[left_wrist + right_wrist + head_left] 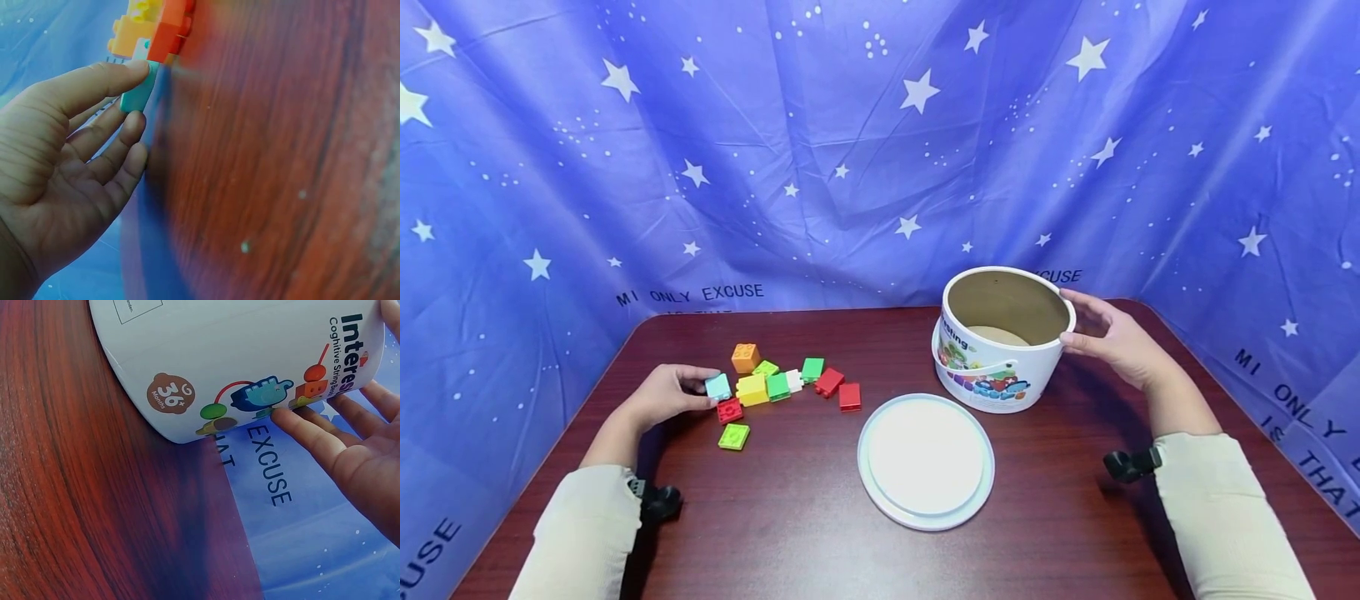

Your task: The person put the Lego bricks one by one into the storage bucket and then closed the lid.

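Observation:
My left hand [658,396] pinches a light blue toy block [718,387] at the left end of a loose group of blocks. In the left wrist view, thumb and fingers hold this turquoise block [140,90] beside a red block [167,31]. My right hand [1112,337] rests against the right side of a white bucket [992,392], near its rim. Fairly straight fingers [312,428] touch the printed wall in the right wrist view. The bucket stands upright, its top uncovered, and its visible floor holds no blocks.
A round white lid [926,462] lies on the dark wooden table [775,525] in front of the bucket. Orange [746,358], yellow [752,390], green, white and red [850,397] blocks spread across the left half. Behind hangs a blue starry cloth [842,108].

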The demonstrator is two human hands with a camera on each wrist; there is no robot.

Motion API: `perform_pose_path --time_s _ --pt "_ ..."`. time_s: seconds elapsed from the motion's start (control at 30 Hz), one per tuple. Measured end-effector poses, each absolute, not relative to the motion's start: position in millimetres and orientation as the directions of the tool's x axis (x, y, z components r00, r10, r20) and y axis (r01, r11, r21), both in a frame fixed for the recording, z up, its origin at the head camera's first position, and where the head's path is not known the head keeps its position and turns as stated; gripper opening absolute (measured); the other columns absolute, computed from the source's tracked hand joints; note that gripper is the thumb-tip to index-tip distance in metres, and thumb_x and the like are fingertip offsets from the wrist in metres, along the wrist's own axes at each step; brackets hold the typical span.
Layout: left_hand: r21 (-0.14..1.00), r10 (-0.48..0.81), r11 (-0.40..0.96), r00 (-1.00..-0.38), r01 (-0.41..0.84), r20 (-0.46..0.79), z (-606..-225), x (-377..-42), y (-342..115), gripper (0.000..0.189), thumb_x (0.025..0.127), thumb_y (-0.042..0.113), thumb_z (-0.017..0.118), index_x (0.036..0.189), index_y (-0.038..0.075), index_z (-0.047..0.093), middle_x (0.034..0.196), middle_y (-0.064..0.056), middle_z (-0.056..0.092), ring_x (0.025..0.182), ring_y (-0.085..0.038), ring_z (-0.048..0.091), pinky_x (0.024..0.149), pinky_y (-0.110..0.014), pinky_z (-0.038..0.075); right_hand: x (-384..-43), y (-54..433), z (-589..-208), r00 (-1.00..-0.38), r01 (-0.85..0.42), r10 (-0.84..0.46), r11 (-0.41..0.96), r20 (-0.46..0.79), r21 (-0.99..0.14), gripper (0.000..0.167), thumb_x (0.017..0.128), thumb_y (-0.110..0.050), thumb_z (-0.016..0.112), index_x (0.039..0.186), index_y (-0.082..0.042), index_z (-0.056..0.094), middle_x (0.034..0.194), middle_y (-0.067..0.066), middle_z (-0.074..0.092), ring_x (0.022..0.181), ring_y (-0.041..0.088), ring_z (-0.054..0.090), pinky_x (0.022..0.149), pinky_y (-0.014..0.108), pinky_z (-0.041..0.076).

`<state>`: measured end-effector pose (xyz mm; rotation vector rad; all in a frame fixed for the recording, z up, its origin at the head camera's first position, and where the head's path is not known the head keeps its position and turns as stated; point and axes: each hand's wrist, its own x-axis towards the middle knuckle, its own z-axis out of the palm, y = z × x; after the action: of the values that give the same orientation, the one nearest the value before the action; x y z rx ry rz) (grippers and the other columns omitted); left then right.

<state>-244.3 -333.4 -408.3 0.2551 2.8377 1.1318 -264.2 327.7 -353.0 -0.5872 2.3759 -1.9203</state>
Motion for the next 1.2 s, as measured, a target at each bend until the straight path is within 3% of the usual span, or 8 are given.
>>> perform_pose_path --time_s 0.3,0.57,0.83,1.2 --pt "0.706 0.164 0.696 -0.986 0.13 0.019 -399 -238 -330 0.053 0.079 0.015 0.082 0.124 -0.005 0.063 0.104 -0.018 0.069 0.091 -0.027 0.064 0.073 -0.024 0.054 -263 327 -354 -0.925 -0.267 -0.314 0.142 0.213 -0.953 0.073 0.09 0.007 0.063 0.152 0.001 0.026 0.138 0.008 0.045 0.112 0.011 0.057 0.083 0.028 0.056" --pt "0.79 0.137 0.602 -0.99 0.118 0.043 -389 -235 -321 0.055 0.08 0.015 0.081 0.126 -0.006 0.061 0.108 -0.022 0.068 0.089 -0.022 0.066 0.072 -0.023 0.056 -262 327 -355 -0.924 -0.27 -0.315 0.136 0.217 -0.953 0.072 0.091 0.005 0.062 0.153 -0.001 0.025 0.139 0.009 0.043 0.113 0.01 0.056 0.084 0.028 0.056" --pt "0.834 0.182 0.521 -0.978 0.182 0.099 -383 -234 -309 0.053 0.079 0.011 0.082 0.126 -0.005 0.062 0.112 -0.025 0.065 0.089 -0.013 0.067 0.074 -0.024 0.057 -261 328 -356 -0.923 -0.265 -0.316 0.109 0.219 -0.958 0.072 0.091 0.005 0.062 0.153 -0.001 0.025 0.138 0.008 0.044 0.112 0.011 0.057 0.084 0.029 0.056" --pt "0.848 0.22 0.472 -0.964 0.24 0.151 -374 -232 -290 0.051 0.079 0.009 0.081 0.124 -0.005 0.063 0.114 -0.025 0.064 0.089 -0.013 0.068 0.073 -0.027 0.058 -261 327 -356 -0.926 -0.264 -0.311 0.125 0.215 -0.956 0.072 0.091 0.005 0.062 0.153 -0.002 0.026 0.14 0.008 0.043 0.113 0.011 0.056 0.084 0.028 0.056"
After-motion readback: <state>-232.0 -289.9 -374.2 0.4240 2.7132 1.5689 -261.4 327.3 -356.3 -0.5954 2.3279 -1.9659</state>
